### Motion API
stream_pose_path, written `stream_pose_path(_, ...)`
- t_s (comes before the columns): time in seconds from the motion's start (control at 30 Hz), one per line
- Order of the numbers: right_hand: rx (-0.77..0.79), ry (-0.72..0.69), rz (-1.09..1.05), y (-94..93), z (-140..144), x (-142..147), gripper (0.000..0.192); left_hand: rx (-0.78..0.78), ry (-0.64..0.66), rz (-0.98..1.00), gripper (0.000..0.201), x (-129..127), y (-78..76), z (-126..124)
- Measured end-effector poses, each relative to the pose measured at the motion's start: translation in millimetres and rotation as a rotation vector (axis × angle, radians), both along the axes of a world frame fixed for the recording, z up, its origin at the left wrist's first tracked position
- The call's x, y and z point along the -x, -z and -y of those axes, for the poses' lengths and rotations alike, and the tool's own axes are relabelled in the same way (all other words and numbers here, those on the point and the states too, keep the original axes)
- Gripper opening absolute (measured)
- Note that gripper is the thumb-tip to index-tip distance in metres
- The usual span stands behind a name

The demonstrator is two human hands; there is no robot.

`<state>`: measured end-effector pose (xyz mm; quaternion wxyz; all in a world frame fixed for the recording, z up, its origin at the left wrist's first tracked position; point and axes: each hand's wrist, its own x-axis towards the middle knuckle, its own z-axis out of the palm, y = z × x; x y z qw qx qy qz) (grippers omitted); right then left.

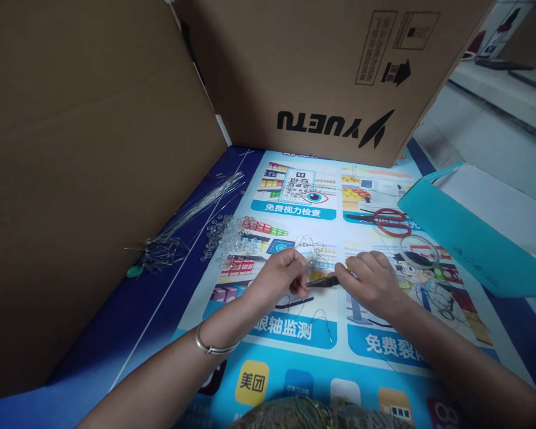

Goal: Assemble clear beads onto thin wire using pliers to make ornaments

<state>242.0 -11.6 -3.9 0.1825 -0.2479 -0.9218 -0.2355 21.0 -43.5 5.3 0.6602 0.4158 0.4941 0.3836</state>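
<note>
Right hand (pixel 375 280) closed around pliers (pixel 324 282), tips touching thin wire (pixel 310 257) pinched in left hand (pixel 279 274), low over printed mat (pixel 295 345). Clear beads (pixel 227 238), wire bundle (pixel 196 211) left; scissors (pixel 386 221), cardboard box (pixel 321 71) beyond.

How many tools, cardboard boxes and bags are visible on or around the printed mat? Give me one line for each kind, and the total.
Cardboard boxes: 2, the large box at left and the YUETU box behind.
Scissors: 1, red scissors.
Pliers: 1, pliers gripped by the right hand, their tip at the left hand.
Bags: 1, teal bag.
Total: 5
</note>
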Motion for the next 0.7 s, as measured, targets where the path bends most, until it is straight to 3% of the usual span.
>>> stream_pose_path(0.4,0.108,0.032,0.067,-2.7,0,3,0.010,-0.012,-0.023,-0.020,0.017,-2,1.5,0)
stream_pose_path(0.7,0.321,0.107,0.151,-11.2,2,6,0.010,-0.245,-0.037,-0.160,0.015,0,4.0,0)
